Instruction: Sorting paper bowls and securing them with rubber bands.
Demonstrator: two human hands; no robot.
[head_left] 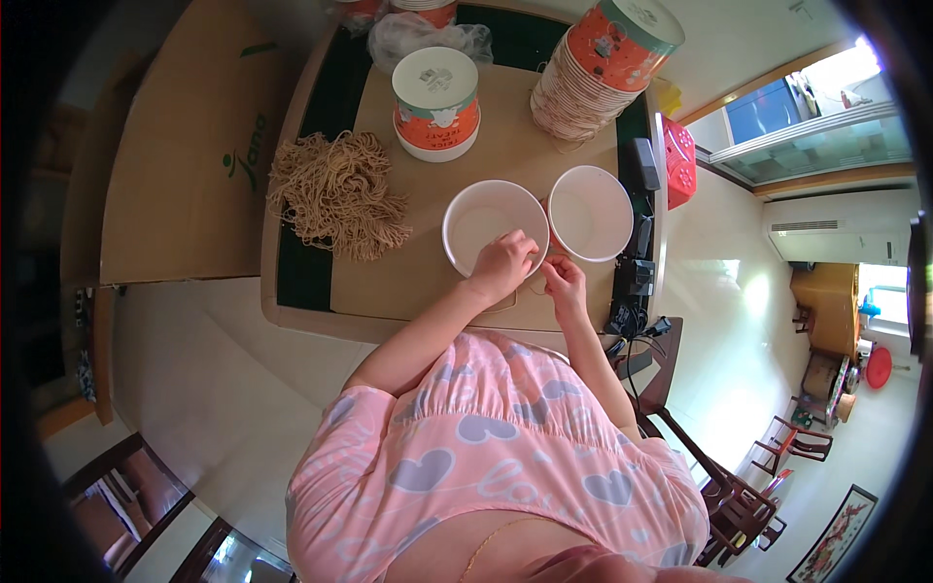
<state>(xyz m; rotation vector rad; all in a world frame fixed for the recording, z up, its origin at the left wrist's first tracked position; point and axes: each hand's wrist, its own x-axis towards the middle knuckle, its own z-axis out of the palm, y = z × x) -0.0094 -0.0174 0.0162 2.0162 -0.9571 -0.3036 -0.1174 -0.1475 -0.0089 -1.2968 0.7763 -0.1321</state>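
Two white-lined paper buckets stand mouth up near the table's front, a left bucket (476, 216) and a right bucket (590, 209). My left hand (503, 266) reaches over the left bucket's near rim, its fingers curled together inside; what they hold is hidden. Just outside that rim, my right hand (566, 284) pinches a thin tan cord against the bucket's side. Part of the cord (505, 308) seems to hang in a loop below my hands. A tangled bundle of tan cords (335, 194) lies to the left.
Behind stands an upside-down orange-and-green bucket (436, 117). A tall nested stack of buckets (607, 68) with cords hanging from it is at the back right. Black power adapters (637, 277) and cables line the table's right edge. A large cardboard box (185, 155) is at the left.
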